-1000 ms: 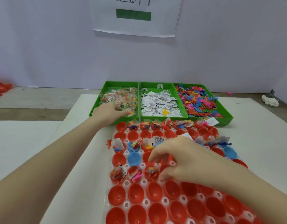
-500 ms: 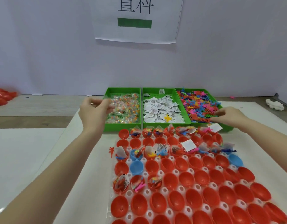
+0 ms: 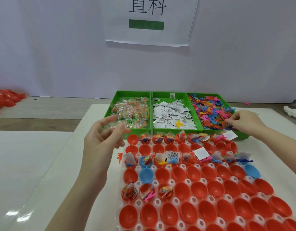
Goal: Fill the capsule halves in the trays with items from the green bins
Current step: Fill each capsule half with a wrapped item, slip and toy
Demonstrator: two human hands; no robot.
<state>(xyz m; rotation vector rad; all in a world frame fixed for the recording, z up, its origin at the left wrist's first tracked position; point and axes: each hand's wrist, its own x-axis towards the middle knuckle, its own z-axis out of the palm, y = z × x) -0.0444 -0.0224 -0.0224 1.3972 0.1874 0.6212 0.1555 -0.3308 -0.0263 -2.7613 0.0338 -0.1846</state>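
Note:
Three green bins stand side by side at the back: clear candy packets (image 3: pixel 132 112) in the left one, white sachets (image 3: pixel 170 114) in the middle, small coloured plastic figures (image 3: pixel 210 110) on the right. In front lies a white tray (image 3: pixel 158 202) of red capsule halves (image 3: pixel 182 190) with a few blue halves (image 3: pixel 146 175); several halves in the far rows and three at the left hold items. My left hand (image 3: pixel 102 137) hovers by the tray's far left corner and pinches a clear candy packet (image 3: pixel 110 128). My right hand (image 3: pixel 245 121) pinches a figure at the right bin's front right corner.
A pile of loose red capsule halves (image 3: pixel 5 99) lies far left on the floor-like surface. A white object (image 3: pixel 292 112) sits at the far right edge. A paper sign (image 3: pixel 150 20) hangs on the wall behind the bins. One red figure (image 3: pixel 119 157) lies beside the tray.
My right hand left the tray and reached into the right bin of figures. My left hand lifted out of the candy bin with a packet and came back toward the tray.

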